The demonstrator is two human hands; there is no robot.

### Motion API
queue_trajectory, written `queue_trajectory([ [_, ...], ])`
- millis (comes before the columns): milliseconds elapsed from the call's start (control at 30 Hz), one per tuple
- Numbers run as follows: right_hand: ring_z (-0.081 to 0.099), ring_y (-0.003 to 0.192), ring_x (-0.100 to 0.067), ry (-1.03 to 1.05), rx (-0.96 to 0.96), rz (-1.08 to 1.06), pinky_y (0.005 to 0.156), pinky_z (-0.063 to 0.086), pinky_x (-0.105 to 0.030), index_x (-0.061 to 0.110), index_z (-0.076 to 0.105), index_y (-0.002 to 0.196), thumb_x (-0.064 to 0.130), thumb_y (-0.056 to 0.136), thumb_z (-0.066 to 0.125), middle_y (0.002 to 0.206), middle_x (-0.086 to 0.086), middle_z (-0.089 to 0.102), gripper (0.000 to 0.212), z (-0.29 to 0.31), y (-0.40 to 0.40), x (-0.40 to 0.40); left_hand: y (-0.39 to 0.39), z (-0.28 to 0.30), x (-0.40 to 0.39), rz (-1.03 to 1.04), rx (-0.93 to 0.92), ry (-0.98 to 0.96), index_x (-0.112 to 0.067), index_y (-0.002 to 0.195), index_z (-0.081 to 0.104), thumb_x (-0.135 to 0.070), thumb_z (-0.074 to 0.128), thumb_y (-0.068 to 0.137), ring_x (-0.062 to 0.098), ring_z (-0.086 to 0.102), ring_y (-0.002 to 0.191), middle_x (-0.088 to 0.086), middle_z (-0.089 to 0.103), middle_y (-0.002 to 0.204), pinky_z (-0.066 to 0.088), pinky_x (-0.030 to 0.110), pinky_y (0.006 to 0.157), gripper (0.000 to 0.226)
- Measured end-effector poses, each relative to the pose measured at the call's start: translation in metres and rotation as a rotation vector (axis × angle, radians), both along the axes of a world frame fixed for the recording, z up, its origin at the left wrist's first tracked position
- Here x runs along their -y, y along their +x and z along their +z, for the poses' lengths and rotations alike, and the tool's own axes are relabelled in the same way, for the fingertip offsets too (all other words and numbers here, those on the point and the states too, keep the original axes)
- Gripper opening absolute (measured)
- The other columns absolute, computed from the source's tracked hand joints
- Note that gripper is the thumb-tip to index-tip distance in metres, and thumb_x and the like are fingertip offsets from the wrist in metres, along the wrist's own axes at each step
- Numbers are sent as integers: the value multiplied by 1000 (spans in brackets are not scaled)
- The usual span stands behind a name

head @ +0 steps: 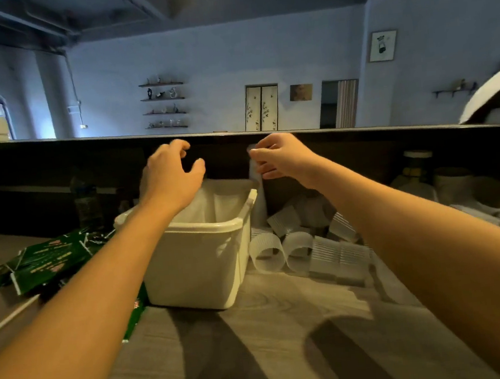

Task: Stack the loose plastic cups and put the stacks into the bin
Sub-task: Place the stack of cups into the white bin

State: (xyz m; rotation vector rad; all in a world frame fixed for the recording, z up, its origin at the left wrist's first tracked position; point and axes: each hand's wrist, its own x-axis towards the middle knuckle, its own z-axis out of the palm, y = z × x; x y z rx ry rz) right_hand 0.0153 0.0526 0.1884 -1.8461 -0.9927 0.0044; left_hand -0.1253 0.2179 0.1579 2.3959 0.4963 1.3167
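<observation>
forearms outstretched; left hand [170,178] spread over bin [200,255]; right hand [282,157] pinching cup stack [257,194].

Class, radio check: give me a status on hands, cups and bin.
Left hand open above bin. Right hand pinching cup stack beside bin. Loose cups still on table. Path clear.

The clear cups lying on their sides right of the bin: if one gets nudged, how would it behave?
The loose cups are round and ribbed and lie on their sides, so one would probably roll. They look thin and see-through, so likely very light and easily squashed by the fingers. Crowded together, a nudged one would probably bump its neighbours.
</observation>
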Motion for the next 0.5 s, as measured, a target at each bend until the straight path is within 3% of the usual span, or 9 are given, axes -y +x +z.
queue_trajectory([
  [167,70,90,-15,49,40,-216,78,60,-29,9,55,126,27,96,61,108,-8,66,35,-14,7,88,1,-17,77,-230,229,104,-13,116,65,-24,59,95,19,62,96,5,66,107,54,37,81,24],
  [333,69,89,-14,63,90,-377,82,59,-33,13,57,122,32,96,60,105,-5,67,33,-46,-1,169,25,-56,140,-388,131,60,-18,112,67,-26,61,93,14,62,90,0,66,101,56,35,76,21],
  [500,65,95,-18,94,164,-562,84,58,-39,16,59,116,37,95,61,104,-4,66,31,-80,-2,243,52,-97,191,-477,-10,-35,-19,114,67,-27,64,92,14,61,93,-1,67,103,55,37,84,24],
])
